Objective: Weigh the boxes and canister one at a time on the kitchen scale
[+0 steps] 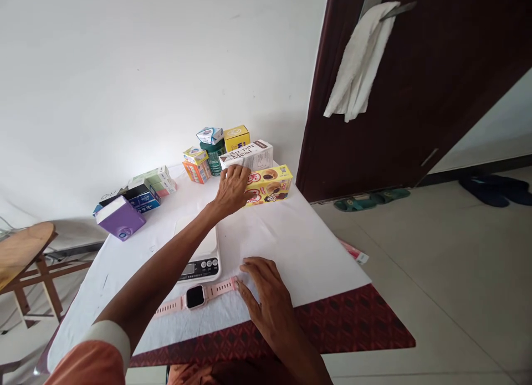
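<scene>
My left hand [233, 190] reaches across the table and closes on the left end of a yellow biscuit box [270, 184], just below a white "Super Meal" carton [249, 155]. Flat on the white table cover [299, 246] near the front edge lies my right hand [266, 288], fingers spread, fingertips touching the strap end of a pink smartwatch [195, 296]. Under my left forearm sits a white digital kitchen scale [203, 263].
Several small boxes stand at the table's far end: orange [196, 170], green [215, 155], yellow [236, 137], blue-white [210, 134]. A purple box [120, 217] and dark blue boxes [141, 198] lie left. A wooden stool [25, 252] stands left, a dark door [415, 86] with a towel right, slippers [369, 199] on the floor.
</scene>
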